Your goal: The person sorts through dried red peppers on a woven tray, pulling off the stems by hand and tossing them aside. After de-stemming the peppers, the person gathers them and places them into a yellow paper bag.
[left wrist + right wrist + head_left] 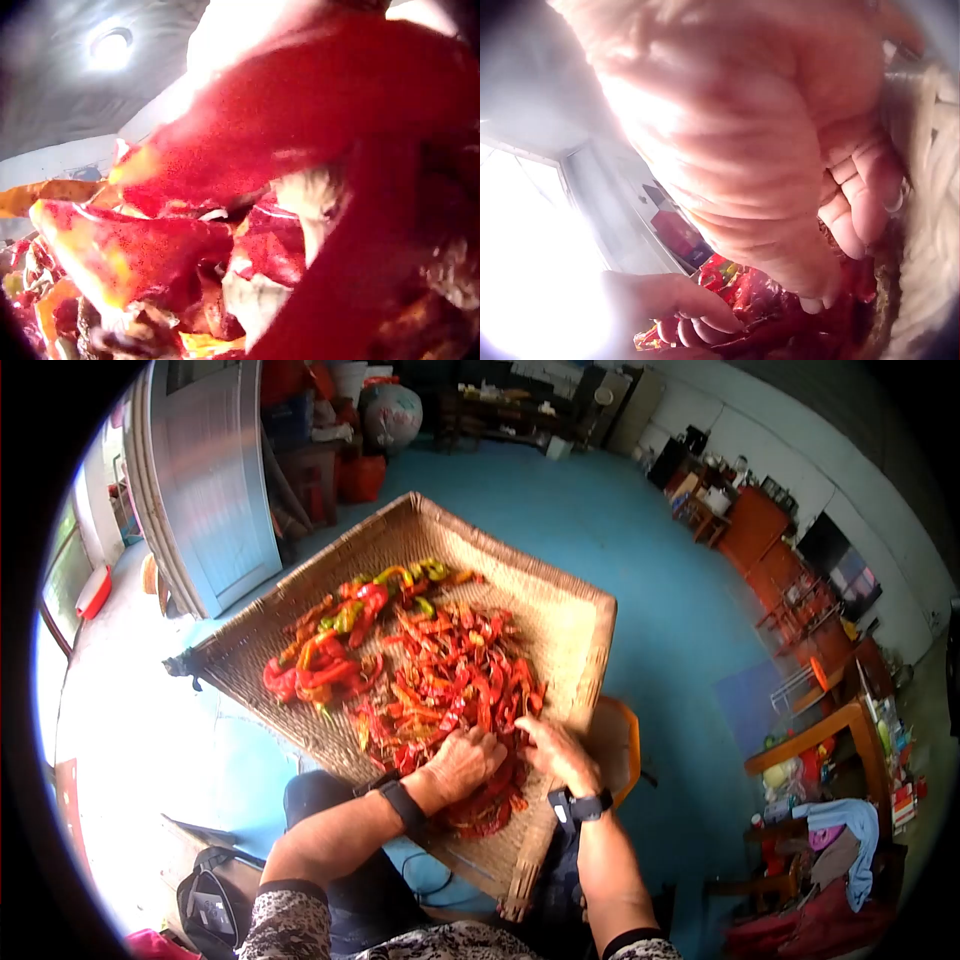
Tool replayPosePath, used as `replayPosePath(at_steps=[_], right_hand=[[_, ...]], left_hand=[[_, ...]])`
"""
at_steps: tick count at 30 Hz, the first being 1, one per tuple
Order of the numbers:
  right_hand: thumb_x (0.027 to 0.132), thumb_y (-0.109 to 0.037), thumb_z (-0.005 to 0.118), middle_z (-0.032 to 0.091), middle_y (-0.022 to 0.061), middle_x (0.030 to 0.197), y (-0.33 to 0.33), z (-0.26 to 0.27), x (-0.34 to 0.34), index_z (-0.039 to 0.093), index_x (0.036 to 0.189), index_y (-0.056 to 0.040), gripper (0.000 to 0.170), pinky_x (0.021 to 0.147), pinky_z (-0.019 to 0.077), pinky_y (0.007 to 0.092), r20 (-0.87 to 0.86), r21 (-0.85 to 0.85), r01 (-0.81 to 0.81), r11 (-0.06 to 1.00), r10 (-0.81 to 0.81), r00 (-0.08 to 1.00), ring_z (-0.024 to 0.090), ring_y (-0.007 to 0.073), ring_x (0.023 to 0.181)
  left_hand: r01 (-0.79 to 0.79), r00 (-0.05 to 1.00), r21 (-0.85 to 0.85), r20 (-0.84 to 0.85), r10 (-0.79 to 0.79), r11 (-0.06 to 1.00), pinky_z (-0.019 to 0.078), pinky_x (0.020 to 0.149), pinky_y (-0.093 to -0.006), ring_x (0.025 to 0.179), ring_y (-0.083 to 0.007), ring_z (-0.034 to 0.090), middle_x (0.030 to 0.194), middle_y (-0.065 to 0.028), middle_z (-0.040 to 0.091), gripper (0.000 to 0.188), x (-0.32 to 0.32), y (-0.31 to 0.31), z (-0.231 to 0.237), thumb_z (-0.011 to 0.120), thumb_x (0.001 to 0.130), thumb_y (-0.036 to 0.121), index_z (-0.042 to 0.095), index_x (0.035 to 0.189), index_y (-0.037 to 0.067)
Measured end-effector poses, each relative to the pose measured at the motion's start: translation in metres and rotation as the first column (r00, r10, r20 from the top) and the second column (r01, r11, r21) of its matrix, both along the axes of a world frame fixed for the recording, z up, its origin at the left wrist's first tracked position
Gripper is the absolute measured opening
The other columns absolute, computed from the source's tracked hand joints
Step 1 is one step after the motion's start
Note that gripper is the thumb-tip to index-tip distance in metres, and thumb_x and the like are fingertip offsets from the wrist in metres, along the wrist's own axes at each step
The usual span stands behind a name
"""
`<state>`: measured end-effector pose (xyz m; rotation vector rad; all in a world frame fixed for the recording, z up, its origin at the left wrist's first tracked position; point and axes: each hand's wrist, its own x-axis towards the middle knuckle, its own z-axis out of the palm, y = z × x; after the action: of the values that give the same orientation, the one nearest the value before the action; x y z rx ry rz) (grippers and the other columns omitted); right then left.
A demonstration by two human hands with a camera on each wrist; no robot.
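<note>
A heap of red chili peppers (465, 660), many of them wrinkled, lies in a woven basket tray (560, 610) over the person's lap. My left hand (465, 765) rests on the near side of the heap with its fingers bent down. What its fingertips hold, I cannot tell. Red peppers (247, 127) fill the left wrist view from very close. Beside it, near the tray's right side, my right hand (562, 753) reaches into the peppers with loosely bent fingers. In the right wrist view, no pepper shows between the fingers (866, 199) of that hand.
Smoother, plumper red peppers (320, 665) and some green ones (405, 575) form a separate group in the tray's left part. An orange-rimmed seat (628, 745) stands under its right side. A black bag (213, 900) lies at lower left, and a wooden chair with clothes (845, 850) stands right.
</note>
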<state>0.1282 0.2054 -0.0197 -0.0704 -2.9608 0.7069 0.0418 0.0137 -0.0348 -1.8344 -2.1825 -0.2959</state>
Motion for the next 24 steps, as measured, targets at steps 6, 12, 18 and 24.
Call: replayPosePath(at_steps=[6, 12, 18, 24], right_hand=[[0.073, -0.006, 0.07, 0.06, 0.0193, 0.106, -0.007, 0.011, -0.001, 0.052, 0.114, -0.0041, 0.045, 0.081, 0.047, 0.0443, 0.093, 0.038, -0.011, 0.999, 0.008, 0.996, 0.057, 0.0382, 0.1], [0.077, -0.007, 0.067, 0.065, 0.0184, 0.093, -0.007, 0.014, -0.001, 0.061, 0.103, -0.0015, 0.027, 0.072, 0.05, 0.0406, 0.167, 0.006, -0.001, 1.0, 0.0, 0.986, 0.063, 0.0345, 0.087], [0.086, -0.013, 0.065, 0.063, 0.0045, 0.1, -0.023, 0.017, -0.002, 0.056, 0.117, -0.001, 0.034, 0.071, 0.0485, 0.0276, 0.004, -0.574, 0.04, 0.818, -0.046, 0.999, 0.058, 0.011, 0.081], [0.085, -0.021, 0.066, 0.065, 0.0199, 0.098, -0.055, 0.018, -0.014, 0.054, 0.114, 0.0, 0.038, 0.071, 0.0474, 0.0437, -0.24, -0.576, -0.128, 0.807, -0.018, 0.971, 0.062, 0.0371, 0.081]], left_hand=[[-0.024, 0.998, -0.061, 0.061, 0.028, 0.998, 0.0507, 0.07, -0.0361, 0.087, -0.0258, 0.059, 0.091, -0.0085, 0.057, 0.035, -0.009, -0.003, 0.009, 0.07, 0.069, 0.025, 0.057, 0.096, 0.009], [-0.175, 0.859, 0.152, 0.507, 0.075, 0.973, 0.0526, 0.066, -0.0402, 0.085, -0.0305, 0.064, 0.091, -0.0131, 0.063, 0.022, -0.026, -0.015, 0.04, 0.059, 0.081, 0.018, 0.058, 0.1, 0.009], [-0.339, 0.519, 0.321, 0.848, -0.109, 0.884, 0.0509, 0.066, -0.0314, 0.072, -0.0197, 0.062, 0.084, -0.0082, 0.063, 0.011, -0.035, -0.018, 0.055, 0.062, 0.088, 0.013, 0.057, 0.093, 0.005], [-0.247, 0.038, 0.402, 0.913, -0.406, 0.882, 0.0494, 0.071, -0.0247, 0.082, -0.0068, 0.055, 0.089, 0.0023, 0.06, 0.006, -0.03, -0.01, 0.043, 0.055, 0.094, 0.009, 0.055, 0.099, 0.006]])
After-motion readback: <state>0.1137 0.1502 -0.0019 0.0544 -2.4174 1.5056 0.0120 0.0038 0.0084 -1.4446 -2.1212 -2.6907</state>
